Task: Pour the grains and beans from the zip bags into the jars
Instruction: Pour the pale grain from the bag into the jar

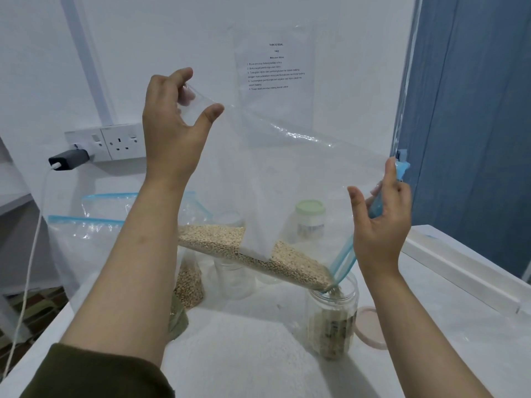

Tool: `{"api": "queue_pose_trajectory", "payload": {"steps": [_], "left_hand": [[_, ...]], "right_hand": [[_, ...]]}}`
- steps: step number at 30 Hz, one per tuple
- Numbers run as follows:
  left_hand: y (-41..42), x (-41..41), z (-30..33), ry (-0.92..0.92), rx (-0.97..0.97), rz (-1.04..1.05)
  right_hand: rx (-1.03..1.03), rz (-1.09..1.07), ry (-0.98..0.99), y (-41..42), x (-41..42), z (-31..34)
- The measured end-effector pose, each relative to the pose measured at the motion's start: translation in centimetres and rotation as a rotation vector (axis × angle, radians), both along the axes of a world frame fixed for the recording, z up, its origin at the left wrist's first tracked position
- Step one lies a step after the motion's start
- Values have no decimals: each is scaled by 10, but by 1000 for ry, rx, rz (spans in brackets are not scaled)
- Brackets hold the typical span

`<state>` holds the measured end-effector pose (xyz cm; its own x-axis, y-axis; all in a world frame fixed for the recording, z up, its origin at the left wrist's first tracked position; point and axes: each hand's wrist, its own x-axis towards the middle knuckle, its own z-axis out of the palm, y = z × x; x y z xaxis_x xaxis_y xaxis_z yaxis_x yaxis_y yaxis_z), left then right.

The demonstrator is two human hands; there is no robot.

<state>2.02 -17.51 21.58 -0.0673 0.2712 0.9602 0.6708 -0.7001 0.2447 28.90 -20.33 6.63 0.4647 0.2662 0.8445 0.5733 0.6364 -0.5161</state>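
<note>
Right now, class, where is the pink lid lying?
In the head view, the pink lid lies flat on the white table at lower right, just right of the open jar being filled and partly hidden behind the right forearm.

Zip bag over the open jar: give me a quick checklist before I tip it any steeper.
1. Zip bag mouth over open jar: ok.
2. Left hand pinches the raised bag corner: ok.
3. Right hand grips the blue zip edge: ok.
4. Grains gathered at the low corner, falling in: ok.
5. Room left in jar: ok, partly filled.
6. Pink lid off, beside jar: ok.
</note>
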Motion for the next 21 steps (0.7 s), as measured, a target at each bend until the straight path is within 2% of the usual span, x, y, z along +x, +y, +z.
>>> {"api": "queue_pose_trajectory", "payload": {"steps": [21], "left_hand": [[2, 2, -2, -29, 6, -21]], "right_hand": [[3, -11, -6, 3, 1, -1]]}}
